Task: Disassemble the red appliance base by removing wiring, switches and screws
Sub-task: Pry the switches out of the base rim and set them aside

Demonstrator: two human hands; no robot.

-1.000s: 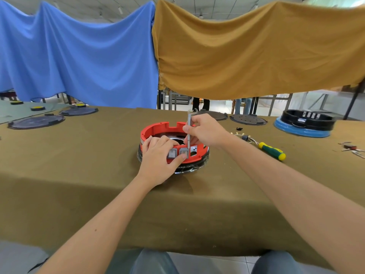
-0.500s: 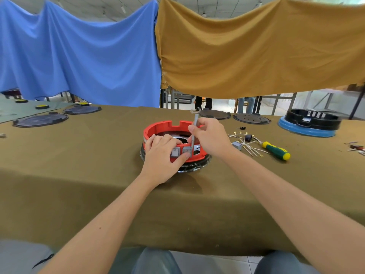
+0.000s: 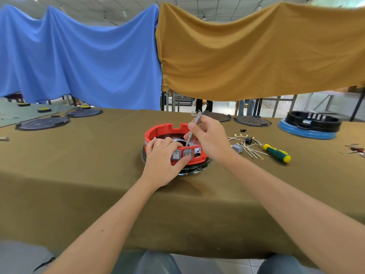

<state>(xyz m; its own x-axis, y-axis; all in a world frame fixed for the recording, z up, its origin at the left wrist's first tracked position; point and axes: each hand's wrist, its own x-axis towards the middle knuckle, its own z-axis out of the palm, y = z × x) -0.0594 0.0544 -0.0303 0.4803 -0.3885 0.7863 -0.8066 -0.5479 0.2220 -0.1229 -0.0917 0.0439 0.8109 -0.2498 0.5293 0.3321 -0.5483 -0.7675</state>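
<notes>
The red appliance base (image 3: 158,131) is a round ring on a black bottom, sitting mid-table. Two grey rocker switches (image 3: 187,154) sit in its near wall, with an empty cut-out to their right. My left hand (image 3: 162,161) grips the near wall, thumb under the right switch. My right hand (image 3: 209,135) pinches a thin grey precision screwdriver (image 3: 192,129), tilted, its tip down inside the ring behind the switches. A removed grey switch (image 3: 237,148) and loose wiring (image 3: 248,147) lie on the cloth to the right.
A green-and-yellow screwdriver (image 3: 276,153) lies right of the wires. A black ring on a blue base (image 3: 308,127) stands far right. Dark round plates (image 3: 42,123) sit at the left and back. Small parts (image 3: 355,149) lie at the right edge.
The thin screwdriver has tilted from upright to leaning right, with its tip lower inside the ring. My left hand keeps its hold on the red wall.
</notes>
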